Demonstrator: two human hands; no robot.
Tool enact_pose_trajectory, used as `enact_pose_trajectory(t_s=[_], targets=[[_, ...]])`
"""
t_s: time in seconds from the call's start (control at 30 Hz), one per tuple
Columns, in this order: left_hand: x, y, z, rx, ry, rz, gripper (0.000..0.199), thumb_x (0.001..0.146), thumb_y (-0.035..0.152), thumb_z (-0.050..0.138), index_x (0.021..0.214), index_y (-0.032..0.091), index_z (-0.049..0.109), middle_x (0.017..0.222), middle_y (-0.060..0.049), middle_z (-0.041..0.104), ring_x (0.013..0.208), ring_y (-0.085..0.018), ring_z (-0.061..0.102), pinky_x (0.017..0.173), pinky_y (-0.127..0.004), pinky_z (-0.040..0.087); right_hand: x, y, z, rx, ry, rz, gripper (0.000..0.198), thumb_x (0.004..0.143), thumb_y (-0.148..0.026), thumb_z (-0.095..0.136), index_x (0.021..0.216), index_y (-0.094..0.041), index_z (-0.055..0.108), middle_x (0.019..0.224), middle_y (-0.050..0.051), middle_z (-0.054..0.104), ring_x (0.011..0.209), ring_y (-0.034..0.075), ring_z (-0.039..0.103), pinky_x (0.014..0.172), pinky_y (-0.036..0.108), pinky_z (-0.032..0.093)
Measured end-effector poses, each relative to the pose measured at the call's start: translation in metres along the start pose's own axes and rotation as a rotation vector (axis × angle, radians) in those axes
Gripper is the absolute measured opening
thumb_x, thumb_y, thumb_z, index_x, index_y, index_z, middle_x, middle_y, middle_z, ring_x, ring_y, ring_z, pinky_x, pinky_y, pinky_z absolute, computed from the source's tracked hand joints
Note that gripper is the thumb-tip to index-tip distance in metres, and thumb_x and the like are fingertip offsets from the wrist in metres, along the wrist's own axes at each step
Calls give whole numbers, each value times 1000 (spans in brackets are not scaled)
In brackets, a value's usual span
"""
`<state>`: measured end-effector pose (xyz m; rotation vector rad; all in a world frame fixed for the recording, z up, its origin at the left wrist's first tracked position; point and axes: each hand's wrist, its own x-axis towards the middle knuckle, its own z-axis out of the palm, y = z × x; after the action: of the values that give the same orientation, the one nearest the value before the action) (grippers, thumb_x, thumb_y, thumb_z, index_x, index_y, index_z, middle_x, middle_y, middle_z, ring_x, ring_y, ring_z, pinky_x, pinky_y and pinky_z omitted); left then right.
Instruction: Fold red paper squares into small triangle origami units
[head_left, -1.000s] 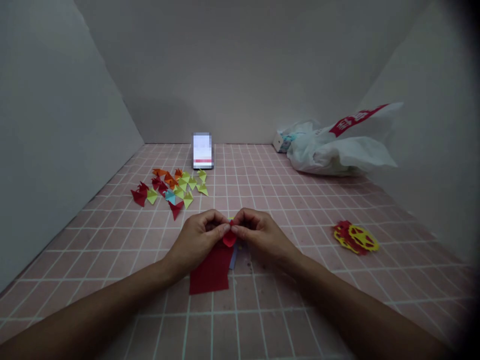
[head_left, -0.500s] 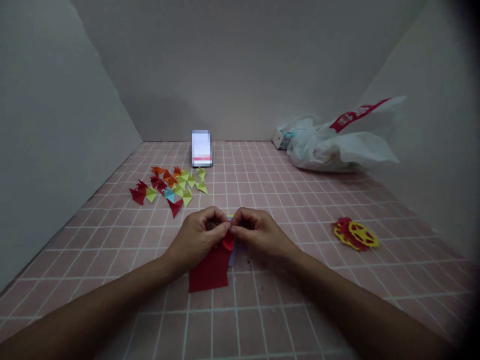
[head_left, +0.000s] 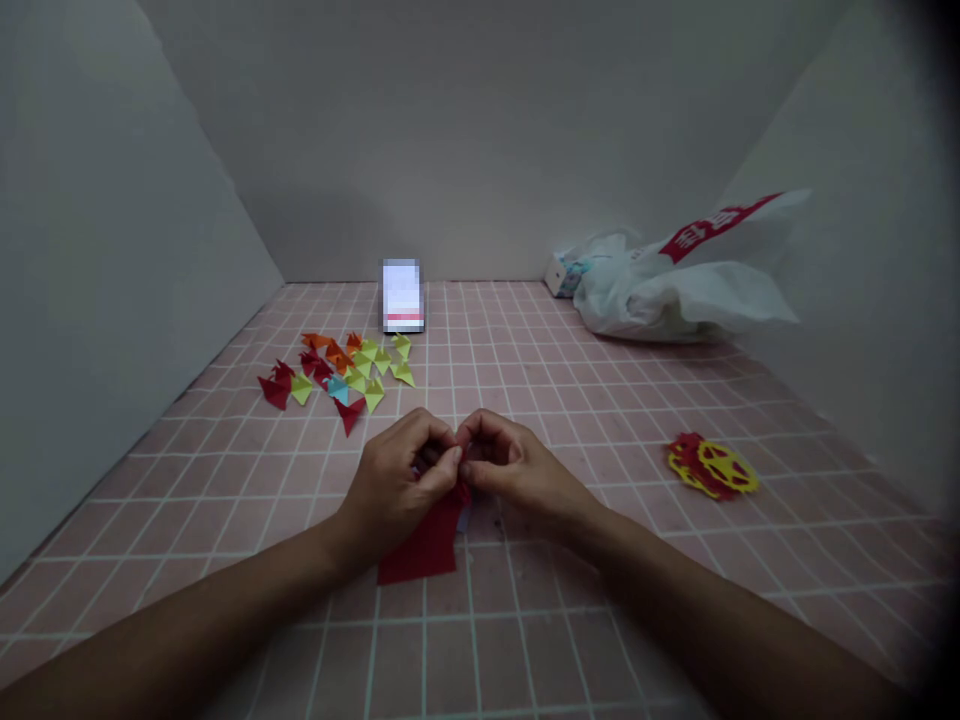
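Close together in the middle, my left hand and my right hand both pinch a small folded piece of red paper. Fingers cover most of it, so its exact shape cannot be made out. Underneath, a flat red sheet of paper lies on the tiled surface, partly covered by my left hand. The edge of a pale purple sheet shows beside it. Beyond my left hand lies a group of small folded paper birds in red, orange, yellow and blue.
A lit phone with a blurred screen stands upright near the back wall. To the right rest red and yellow cut-out discs. A white plastic bag with red print lies at the back right, against a small patterned box.
Both hands stay at the same place with small finger movements. The right fingers have shifted slightly on the red paper, which has turned and now shows less of itself.
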<state>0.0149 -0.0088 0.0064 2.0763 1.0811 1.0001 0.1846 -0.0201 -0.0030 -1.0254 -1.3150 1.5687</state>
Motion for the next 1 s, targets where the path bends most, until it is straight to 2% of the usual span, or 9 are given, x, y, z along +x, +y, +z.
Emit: enact_pose_trajectory(t_s=[0.13,0.33,0.47,0.53,0.63,0.7,0.8,0.87,1.0], targets=[[0,-3,1,58,29,42,8,86,17,56,78,19,56,73,1,58,64,-12,56,62,-23,45,-1,0,2,-60,35,-30,16,74,-22,64,83,-21,51,65,-5,49,57,11,44,53,24,35],[2,-6,1,-55,120,-167,8,85,22,58,79,20,54,73,1,60,64,-13,60,61,-24,49,-5,-5,1,-387,153,-151,16,83,-26,64,96,-21,55,70,-3,54,59,11,47,53,23,34],[4,-6,1,-141,149,-239,9,84,23,59,78,20,54,74,1,61,65,-14,63,62,-25,51,-6,-2,2,-348,102,-127,20,86,-26,61,105,-22,55,63,-6,50,55,11,46,51,23,33],[4,-6,1,-154,161,-226,3,84,21,59,85,19,57,79,0,62,67,-14,64,63,-25,52,-5,0,2,-281,84,-124,23,85,-25,61,107,-23,53,63,-7,49,54,10,45,51,22,34],[5,-6,-1,-138,134,-185,24,86,18,55,109,20,61,89,-2,62,66,-12,64,64,-25,52,-3,1,1,-271,100,-161,23,85,-23,59,106,-23,52,68,-5,51,57,11,48,53,23,36],[5,-6,-2,-103,98,-163,30,87,17,54,115,20,62,93,-3,63,68,-13,64,65,-26,52,-2,0,-1,-326,122,-204,19,86,-22,58,104,-22,54,72,-3,54,61,11,49,55,24,37],[5,-5,-3,-77,74,-164,20,87,19,55,102,19,68,94,-4,65,72,-14,65,67,-27,52,-2,-1,-3,-404,155,-250,12,87,-19,56,100,-21,56,74,-2,56,64,12,51,58,25,39],[6,-4,-2,-131,63,-213,13,86,21,58,94,18,68,89,-4,67,71,-15,65,67,-27,52,-2,0,-4,-408,184,-263,11,87,-17,55,97,-21,57,76,-1,58,68,13,54,61,26,40],[6,0,2,-399,44,-443,10,81,26,66,84,18,62,68,1,67,60,-13,64,58,-24,50,-1,4,-6,-312,235,-303,13,86,-17,59,98,-22,57,87,1,61,77,14,58,66,27,45]])
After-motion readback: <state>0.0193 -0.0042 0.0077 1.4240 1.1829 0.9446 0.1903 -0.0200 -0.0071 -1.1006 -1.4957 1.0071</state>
